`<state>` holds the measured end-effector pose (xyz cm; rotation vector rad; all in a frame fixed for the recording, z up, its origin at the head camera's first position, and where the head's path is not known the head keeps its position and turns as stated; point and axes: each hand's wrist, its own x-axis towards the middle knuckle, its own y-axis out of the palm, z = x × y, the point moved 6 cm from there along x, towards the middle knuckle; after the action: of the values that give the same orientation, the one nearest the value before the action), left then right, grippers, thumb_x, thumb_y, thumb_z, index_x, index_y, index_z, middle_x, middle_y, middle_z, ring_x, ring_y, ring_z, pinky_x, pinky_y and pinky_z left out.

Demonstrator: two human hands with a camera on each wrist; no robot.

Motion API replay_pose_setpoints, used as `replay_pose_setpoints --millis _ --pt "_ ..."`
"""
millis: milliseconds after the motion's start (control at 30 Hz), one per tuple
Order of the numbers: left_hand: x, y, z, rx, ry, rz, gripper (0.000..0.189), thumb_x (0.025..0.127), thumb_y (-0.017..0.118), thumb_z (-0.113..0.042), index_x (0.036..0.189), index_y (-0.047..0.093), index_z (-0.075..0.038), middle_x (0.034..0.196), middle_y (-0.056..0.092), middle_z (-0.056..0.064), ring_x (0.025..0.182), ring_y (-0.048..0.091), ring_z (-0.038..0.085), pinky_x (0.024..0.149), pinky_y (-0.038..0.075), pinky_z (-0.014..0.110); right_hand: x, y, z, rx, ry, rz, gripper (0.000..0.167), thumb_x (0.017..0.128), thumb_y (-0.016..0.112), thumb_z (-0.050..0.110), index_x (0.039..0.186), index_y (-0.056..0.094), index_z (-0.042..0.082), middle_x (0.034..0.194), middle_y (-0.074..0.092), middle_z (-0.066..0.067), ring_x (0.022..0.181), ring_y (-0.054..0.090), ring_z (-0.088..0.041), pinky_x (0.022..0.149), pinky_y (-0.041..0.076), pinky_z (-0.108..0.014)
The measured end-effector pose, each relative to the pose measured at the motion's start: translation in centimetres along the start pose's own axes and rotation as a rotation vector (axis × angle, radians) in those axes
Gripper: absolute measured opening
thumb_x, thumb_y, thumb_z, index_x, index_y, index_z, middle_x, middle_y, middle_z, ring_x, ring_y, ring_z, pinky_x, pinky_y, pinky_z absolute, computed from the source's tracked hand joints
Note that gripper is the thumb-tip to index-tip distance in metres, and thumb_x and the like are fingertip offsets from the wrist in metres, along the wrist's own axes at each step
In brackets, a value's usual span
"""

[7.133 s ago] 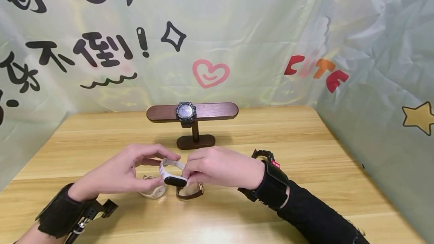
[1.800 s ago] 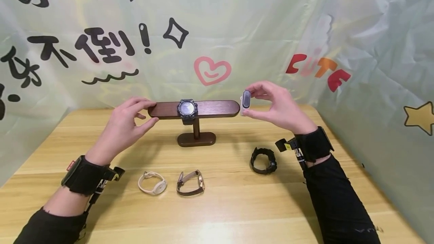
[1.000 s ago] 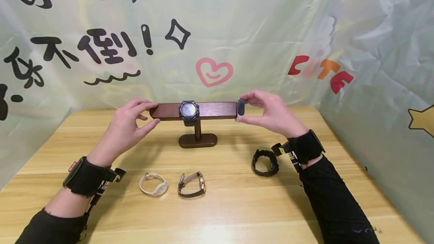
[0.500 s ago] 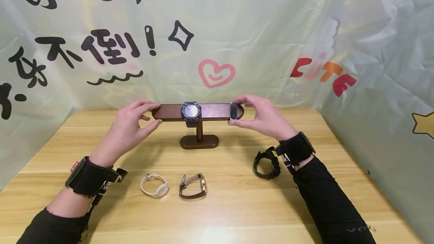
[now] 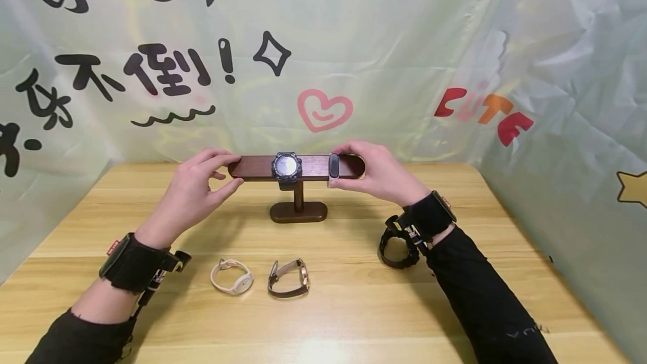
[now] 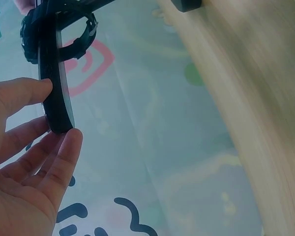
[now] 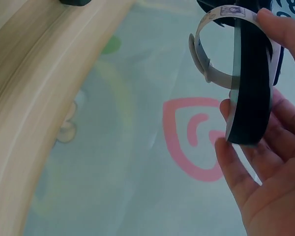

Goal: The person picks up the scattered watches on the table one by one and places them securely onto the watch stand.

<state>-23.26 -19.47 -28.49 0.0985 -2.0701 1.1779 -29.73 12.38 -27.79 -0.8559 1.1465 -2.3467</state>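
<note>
A dark wooden watch stand [image 5: 298, 212] holds a black digital watch [image 5: 287, 166] near the middle of its crossbar. My left hand [image 5: 189, 192] pinches the crossbar's left end between thumb and fingers; the left wrist view shows the fingertips on the bar [image 6: 58, 105]. Around the bar, right of the digital watch, goes a white fitness band with a black oval screen [image 5: 334, 165]. My right hand [image 5: 376, 173] pinches that band above and below its screen. In the right wrist view the white strap [image 7: 222, 77] forms a closed loop hanging loosely off the bar.
On the wooden table [image 5: 202, 330] lie a white watch [image 5: 243, 283] and a brown-strapped watch [image 5: 288, 294] in front of the stand. A black watch [image 5: 399, 264] lies under my right wrist. A printed cloth [image 5: 394, 44] hangs behind the table and along its sides.
Both hands held the white band low over the table; later the right hand carried it to the bar's right end and slid it leftward along the bar. The left hand went to the bar's left end.
</note>
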Motion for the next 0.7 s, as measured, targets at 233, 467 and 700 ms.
replay_pose_setpoints --millis 233,467,700 --pt "0.0 0.0 0.0 0.0 0.004 -0.003 0.038 0.09 0.085 -0.003 0.126 0.074 0.003 0.121 0.071 0.017 0.094 0.076 0.031 0.077 0.069 0.046 0.8 0.6 0.6 0.0 -0.008 0.021 0.062 0.086 0.092 0.038 0.138 0.067 0.013 0.126 0.073 -0.003 0.101 0.065 -0.018 0.087 0.059 -0.036" --pt "0.0 0.0 0.0 0.002 0.01 -0.004 0.039 0.09 0.085 -0.003 0.127 0.073 0.003 0.121 0.071 0.017 0.09 0.076 0.03 0.074 0.069 0.044 1.6 1.2 1.3 -0.028 -0.034 0.042 0.061 0.087 0.091 0.039 0.137 0.067 0.013 0.125 0.073 -0.003 0.102 0.065 -0.017 0.087 0.059 -0.034" --pt "0.0 0.0 0.0 -0.005 0.006 -0.007 0.04 0.09 0.085 -0.003 0.127 0.073 0.003 0.122 0.071 0.017 0.091 0.075 0.031 0.074 0.069 0.045 2.3 1.8 2.2 -0.053 -0.06 0.063 0.061 0.089 0.09 0.038 0.138 0.066 0.011 0.127 0.072 -0.004 0.106 0.064 -0.02 0.089 0.057 -0.036"
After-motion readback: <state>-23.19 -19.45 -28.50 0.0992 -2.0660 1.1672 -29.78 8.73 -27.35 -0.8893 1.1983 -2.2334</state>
